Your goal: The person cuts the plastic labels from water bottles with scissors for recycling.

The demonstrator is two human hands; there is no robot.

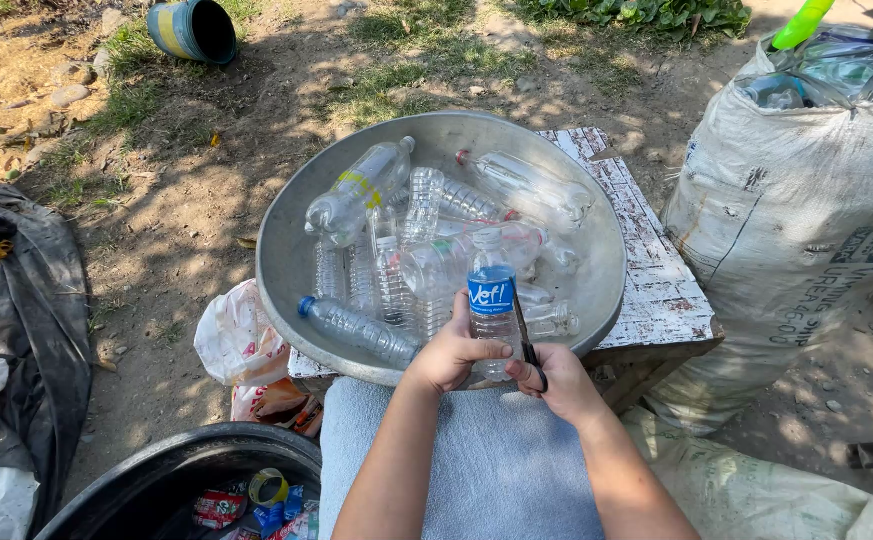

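My left hand (448,353) grips an upright clear plastic bottle (492,300) with a blue label, near its base. My right hand (556,378) holds a black-handled cutting tool (528,345), seemingly scissors, with its blade laid against the bottle's right side along the label. Both hands sit at the near rim of a wide grey metal basin (286,240) that holds several empty clear plastic bottles lying on their sides. A grey-blue cloth (501,460) covers my lap under my forearms.
The basin rests on a worn white wooden stool (656,290). A big white sack (786,220) full of bottles stands at the right. A black tub (176,470) with peeled labels sits at the lower left, a plastic bag (231,340) beside it, a tipped bucket (194,30) far back.
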